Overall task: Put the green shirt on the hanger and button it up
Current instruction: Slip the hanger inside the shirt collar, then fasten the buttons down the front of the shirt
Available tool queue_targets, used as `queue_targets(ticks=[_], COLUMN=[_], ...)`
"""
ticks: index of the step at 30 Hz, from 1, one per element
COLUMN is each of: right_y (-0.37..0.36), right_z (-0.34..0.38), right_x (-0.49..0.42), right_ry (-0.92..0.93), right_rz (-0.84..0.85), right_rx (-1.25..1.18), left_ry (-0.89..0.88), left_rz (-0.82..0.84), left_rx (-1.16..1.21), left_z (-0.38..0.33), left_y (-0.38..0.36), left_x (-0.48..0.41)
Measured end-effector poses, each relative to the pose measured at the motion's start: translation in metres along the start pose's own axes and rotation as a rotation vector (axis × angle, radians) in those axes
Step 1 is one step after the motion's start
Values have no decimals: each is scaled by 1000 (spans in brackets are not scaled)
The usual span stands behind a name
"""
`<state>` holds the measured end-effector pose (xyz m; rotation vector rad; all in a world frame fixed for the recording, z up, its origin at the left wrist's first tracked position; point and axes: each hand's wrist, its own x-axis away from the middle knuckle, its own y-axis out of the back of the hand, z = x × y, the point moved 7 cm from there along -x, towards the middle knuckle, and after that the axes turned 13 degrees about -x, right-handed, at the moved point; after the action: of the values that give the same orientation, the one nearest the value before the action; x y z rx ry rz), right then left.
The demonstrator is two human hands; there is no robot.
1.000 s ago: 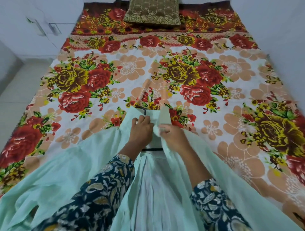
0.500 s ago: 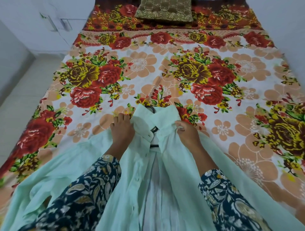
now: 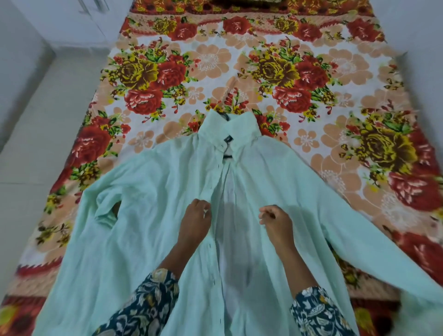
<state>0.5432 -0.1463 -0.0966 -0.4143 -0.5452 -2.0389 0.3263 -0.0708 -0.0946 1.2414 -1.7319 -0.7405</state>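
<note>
Hands moved collar→mid-placket | left hand pinches pale-green cotton shirt, right hand curled (grasp unclear) | black hanger seated, buttoning next

The hanger is nearly all buried under the green shirt; only dark bits peek out at the open collar. The shirt's hem runs off the bottom edge, and one sleeve end smears into blur at the lower right corner. Left hand and right hand curl their fingers at the front edges, but I can't tell whether they pinch cloth. The cushion is cut off up top.
</note>
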Motion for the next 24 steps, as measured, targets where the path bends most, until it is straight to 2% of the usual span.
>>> queue_targets(ticks=[4,8,11,14,16,19,22,24], right_y=[22,28,31,36,36,38,54,73], right_z=[-52,-109,-123,-125,-128,-136,-141,-145], right_x=[66,116,140,153,164,181,192,201], right_ry=[-130,-272,-237,-196,-203,-194,-173,-150], right_rz=[-17,70,75,102,170,270,246,207], right_rx=[120,242,223,247,287,352,462,638], left_ry=[-1,0,47,75,122,254,374,493], left_rz=[121,394,576,677,688,679,611,512], left_rx=[1,-8,-24,-28,-13,172,434,674], left_z=[6,2,-1,-4,1,15,25,33], left_y=[-22,-70,-105,-120,-120,-113,-99,-94], left_x=[83,153,194,222,234,248,265,282])
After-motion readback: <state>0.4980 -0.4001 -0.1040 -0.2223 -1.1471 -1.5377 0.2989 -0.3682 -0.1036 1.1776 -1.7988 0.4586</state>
